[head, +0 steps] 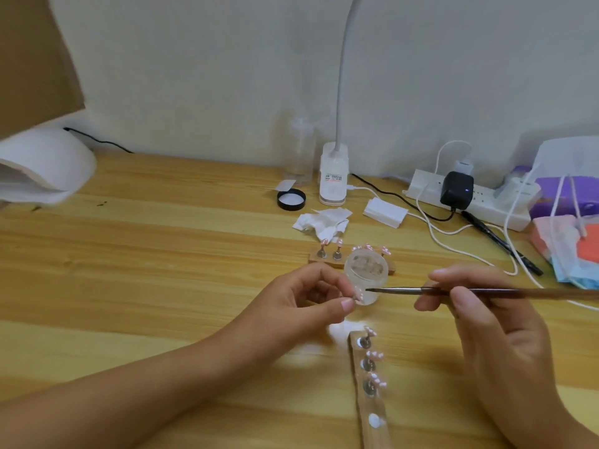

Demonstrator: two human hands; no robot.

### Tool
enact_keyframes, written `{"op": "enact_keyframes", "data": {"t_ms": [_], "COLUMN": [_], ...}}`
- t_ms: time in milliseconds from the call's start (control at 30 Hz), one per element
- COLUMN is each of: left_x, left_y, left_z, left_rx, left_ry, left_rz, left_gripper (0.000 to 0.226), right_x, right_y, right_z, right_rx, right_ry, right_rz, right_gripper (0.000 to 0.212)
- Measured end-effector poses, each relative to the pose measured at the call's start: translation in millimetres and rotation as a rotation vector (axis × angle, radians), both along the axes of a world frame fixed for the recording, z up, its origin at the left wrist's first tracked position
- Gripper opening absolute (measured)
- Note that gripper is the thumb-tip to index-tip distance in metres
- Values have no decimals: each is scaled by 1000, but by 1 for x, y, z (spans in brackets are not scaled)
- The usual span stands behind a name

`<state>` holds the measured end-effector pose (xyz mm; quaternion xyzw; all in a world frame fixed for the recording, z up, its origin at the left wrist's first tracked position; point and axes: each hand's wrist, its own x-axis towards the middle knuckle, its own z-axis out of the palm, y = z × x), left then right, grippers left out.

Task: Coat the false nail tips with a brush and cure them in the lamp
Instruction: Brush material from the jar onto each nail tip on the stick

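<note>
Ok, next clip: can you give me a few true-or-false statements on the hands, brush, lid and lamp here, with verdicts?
1. The right hand holds the brush. True.
2. The black lid sits on the clear jar. False: it lies on the table, beside the desk lamp.
3. The left hand pinches a nail tip. True.
4. The white curing lamp stands at the right. False: it is at the far left.

Pinching, left grip (pixel 308 296) faces right grip (pixel 486 319).
</note>
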<state>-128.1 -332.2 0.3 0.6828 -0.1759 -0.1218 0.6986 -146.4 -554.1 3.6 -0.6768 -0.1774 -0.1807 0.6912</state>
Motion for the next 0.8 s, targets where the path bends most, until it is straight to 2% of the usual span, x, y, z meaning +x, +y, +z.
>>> {"op": "enact_keyframes", "data": {"t_ms": [100, 233, 467, 700, 800], "left_x": [0, 0, -2, -2, -2], "left_y": [0, 0, -1, 1, 0], "left_z": [0, -1, 0, 1, 1], "left_rx": [17, 12, -17, -41, -26], "left_ry": [-7, 10, 42, 37, 18], "left_rz": [-16, -32, -28, -50, -57], "left_gripper": [6, 10, 9, 15, 10], "right_x": [0, 0, -2, -2, -2], "right_y": [2, 2, 1, -2, -2], "right_z": [-1, -4, -2, -3, -1], "right_rx": [9, -13, -61, -9, 28], "right_ry": [-48, -87, -67, -45, -35], "right_rz": [9, 12, 35, 56, 35], "right_gripper": [14, 28, 12, 13, 25]}}
